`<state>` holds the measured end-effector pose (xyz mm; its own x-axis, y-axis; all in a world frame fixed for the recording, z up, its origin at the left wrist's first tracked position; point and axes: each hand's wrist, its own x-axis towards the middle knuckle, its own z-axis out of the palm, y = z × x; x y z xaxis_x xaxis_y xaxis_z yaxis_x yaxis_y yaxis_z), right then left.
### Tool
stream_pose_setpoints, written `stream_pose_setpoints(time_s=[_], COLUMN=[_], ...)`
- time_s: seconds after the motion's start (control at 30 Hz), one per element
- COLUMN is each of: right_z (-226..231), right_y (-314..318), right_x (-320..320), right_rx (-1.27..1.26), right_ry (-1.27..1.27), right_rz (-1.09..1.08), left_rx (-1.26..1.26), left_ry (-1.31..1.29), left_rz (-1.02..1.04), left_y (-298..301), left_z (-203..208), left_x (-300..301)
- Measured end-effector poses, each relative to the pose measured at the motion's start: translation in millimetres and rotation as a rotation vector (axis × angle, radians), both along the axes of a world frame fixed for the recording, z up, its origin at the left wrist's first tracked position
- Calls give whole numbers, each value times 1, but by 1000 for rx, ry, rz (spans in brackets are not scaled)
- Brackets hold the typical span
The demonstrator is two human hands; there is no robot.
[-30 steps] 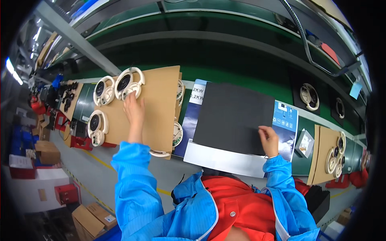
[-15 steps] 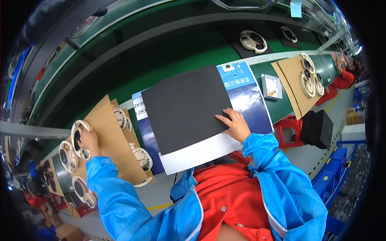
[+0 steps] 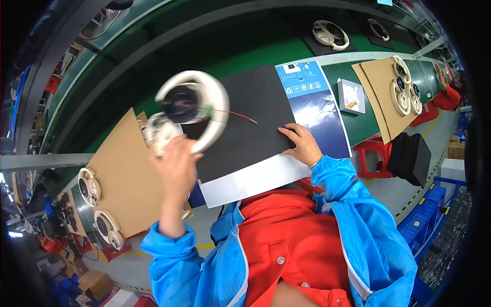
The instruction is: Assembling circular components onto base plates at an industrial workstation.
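My left hand (image 3: 176,163) is closed on a white ring-shaped housing (image 3: 220,110), raised over the left part of a black foam sheet (image 3: 255,97). Inside the ring sits a black round part (image 3: 180,104), and a thin red wire (image 3: 240,116) trails out to the right. Motion blurs the housing a little. My right hand (image 3: 303,147) lies on the sheet's right front edge with its fingers outstretched, holding nothing. Under the foam is a blue and white printed sheet (image 3: 327,117), whose white strip (image 3: 255,176) shows along the front.
Brown cardboard (image 3: 120,176) to my left bears more white housings (image 3: 107,227). On the right are a small white box (image 3: 351,96) and more cardboard (image 3: 373,97) with several housings. A green conveyor (image 3: 245,46) runs behind, carrying housings on black mats. Red stools (image 3: 372,158) stand below.
My left hand has picked up a white housing from the cardboard on the left and brought it right, over the black foam sheet. My right hand stays at the sheet's edge.
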<state>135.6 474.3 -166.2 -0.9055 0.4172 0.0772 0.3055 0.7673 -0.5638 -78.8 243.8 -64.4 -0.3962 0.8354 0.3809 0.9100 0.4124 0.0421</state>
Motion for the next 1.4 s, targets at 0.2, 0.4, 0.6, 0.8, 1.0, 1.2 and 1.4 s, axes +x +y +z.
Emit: stream_pose_setpoints(time_s=[0.2, 0.4, 0.6, 0.8, 1.0, 1.2, 1.4], right_z=[2, 8, -14, -52, -64, -63, -60], right_y=[-2, -10, -37, -55, -65, -66, -65], right_x=[8, 37, 40, 26, 26, 25, 26], right_rx=[-18, -14, -448, -348, -408, -479, -470], right_ry=[56, -47, -111, -141, -203, -214, -253], right_rz=[-2, -90, 356, 368, 351, 322, 276], left_rx=[-10, -57, 111, -7, 63, 133, 103], left_ry=[-216, -163, -570, -755, -591, -447, -715], left_rz=[-232, -107, 142, 124, 139, -32, 11], left_y=[44, 31, -27, -28, -46, -59, -48], left_z=[-49, -76, -116, -135, -142, -156, -156], left_x=[56, 72, 119, 125, 142, 137, 131])
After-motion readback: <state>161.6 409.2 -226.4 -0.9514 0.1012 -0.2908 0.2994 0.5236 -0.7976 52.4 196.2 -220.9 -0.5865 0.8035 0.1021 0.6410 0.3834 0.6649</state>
